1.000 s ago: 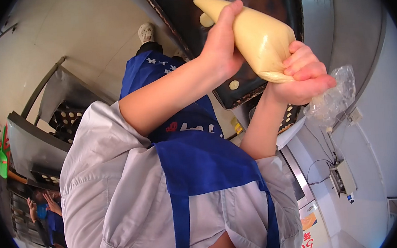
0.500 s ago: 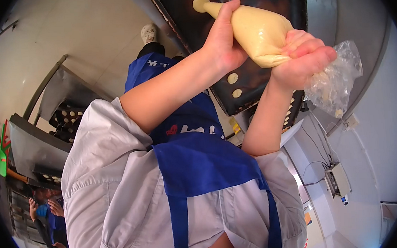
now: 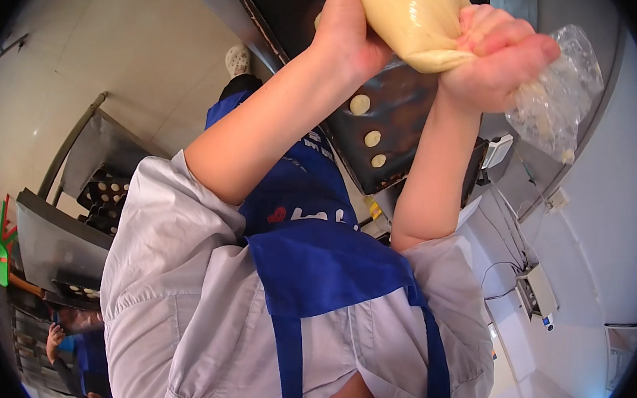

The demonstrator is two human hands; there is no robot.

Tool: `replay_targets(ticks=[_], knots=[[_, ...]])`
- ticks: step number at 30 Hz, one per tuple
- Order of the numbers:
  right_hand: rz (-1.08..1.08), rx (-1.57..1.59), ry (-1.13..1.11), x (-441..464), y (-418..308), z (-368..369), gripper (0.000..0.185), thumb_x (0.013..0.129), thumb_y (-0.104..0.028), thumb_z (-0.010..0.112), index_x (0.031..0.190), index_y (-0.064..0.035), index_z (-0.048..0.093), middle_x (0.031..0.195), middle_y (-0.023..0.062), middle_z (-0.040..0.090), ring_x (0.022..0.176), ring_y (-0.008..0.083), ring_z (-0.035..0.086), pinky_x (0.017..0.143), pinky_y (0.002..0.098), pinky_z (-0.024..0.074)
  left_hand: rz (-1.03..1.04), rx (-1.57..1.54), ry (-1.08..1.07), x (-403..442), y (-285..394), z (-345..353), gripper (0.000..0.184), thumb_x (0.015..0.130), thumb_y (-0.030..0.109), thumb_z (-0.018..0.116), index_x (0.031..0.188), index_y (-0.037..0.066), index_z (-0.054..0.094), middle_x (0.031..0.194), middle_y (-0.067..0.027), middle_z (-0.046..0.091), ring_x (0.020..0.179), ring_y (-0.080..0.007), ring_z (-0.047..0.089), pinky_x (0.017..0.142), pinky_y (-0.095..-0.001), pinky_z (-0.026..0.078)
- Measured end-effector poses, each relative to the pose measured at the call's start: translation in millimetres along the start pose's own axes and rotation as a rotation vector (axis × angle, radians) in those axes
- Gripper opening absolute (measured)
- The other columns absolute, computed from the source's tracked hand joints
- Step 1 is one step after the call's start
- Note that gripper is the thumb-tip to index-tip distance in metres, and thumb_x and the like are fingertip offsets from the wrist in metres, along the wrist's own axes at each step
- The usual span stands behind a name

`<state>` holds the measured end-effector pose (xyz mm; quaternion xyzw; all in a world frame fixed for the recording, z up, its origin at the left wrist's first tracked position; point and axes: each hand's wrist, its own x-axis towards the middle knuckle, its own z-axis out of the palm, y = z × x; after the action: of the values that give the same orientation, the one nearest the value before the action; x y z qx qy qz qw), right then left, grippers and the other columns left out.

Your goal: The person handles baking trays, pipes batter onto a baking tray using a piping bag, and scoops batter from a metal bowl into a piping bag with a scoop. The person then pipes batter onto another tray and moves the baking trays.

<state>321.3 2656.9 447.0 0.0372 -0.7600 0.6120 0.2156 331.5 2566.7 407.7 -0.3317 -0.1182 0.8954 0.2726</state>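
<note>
Piping bag (image 3: 416, 15), full of pale yellow mix, is held up over the dark tray (image 3: 399, 97), leaning w/ its narrow end toward the top L of the view. L hand (image 3: 350, 28) grips the narrower part (most fingers hidden behind the bag). R hand (image 3: 502, 57) is closed tight round the gathered neck, w/ the crumpled clear plastic end (image 3: 557, 98) sticking out past the fist. Tip runs to the top edge of view, so can't tell if it touches the tray. Three pale rounds (image 3: 360, 104) sit in a line nr the tray's lower corner, apart from each other; a 4th is partly hidden by the L hand. Off to the L: metal rack (image 3: 58, 219) w/ smaller trays (image 3: 105, 192) of similar rounds; below it, another person (image 3: 92, 359), one hand raised.
</note>
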Motion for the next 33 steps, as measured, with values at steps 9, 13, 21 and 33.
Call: replay_targets(ticks=[9, 13, 21, 33], knots=[[-0.05, -0.126, -0.016, 9, -2, 6, 0.052, 0.097, -0.045, 0.033, 0.056, -0.0122, 0.031, 0.046, -0.0002, 0.031, 0.041, 0.0127, 0.03, 0.048, 0.0282, 0.0344, 0.063, 0.002, -0.044, 1, -2, 3, 0.051, 0.087, 0.043, 0.052, 0.118, 0.003, 0.049, 0.119, -0.0148, 0.055, 0.114, -0.0293, 0.051, 0.101, -0.044, 0.037], [-0.196, -0.03, -0.009, 6, 4, -2, 0.049, 0.097, -0.045, 0.032, 0.061, -0.0111, 0.033, 0.048, 0.0006, 0.036, 0.042, 0.0132, 0.031, 0.053, 0.0291, 0.0388, 0.061, 0.001, 0.028, -2, 0, 17, 0.051, 0.086, 0.043, 0.053, 0.117, 0.002, 0.049, 0.118, -0.0153, 0.055, 0.112, -0.03, 0.051, 0.101, -0.0445, 0.037], [-0.183, 0.204, -0.064, -43, -28, -110, 0.069, 0.09, -0.063, 0.025, 0.109, -0.0046, 0.056, 0.128, 0.0319, 0.042, 0.109, 0.0395, 0.053, 0.091, 0.0468, 0.0464, 0.185, 0.264, -0.096, -38, -98, 18, 0.042, 0.086, 0.039, 0.055, 0.107, 0.003, 0.05, 0.102, -0.0125, 0.058, 0.096, -0.0244, 0.057, 0.09, -0.0385, 0.044], [0.239, -0.05, 0.465, -199, -78, -306, 0.052, 0.099, -0.035, 0.014, 0.056, -0.0136, 0.034, 0.057, 0.007, 0.052, 0.082, 0.0241, 0.059, 0.103, 0.0444, 0.0306, -0.536, 0.345, 0.235, -16, -298, -124, 0.06, 0.089, 0.045, 0.044, 0.125, -0.002, 0.041, 0.125, -0.0185, 0.049, 0.117, -0.0307, 0.048, 0.103, -0.0427, 0.034]])
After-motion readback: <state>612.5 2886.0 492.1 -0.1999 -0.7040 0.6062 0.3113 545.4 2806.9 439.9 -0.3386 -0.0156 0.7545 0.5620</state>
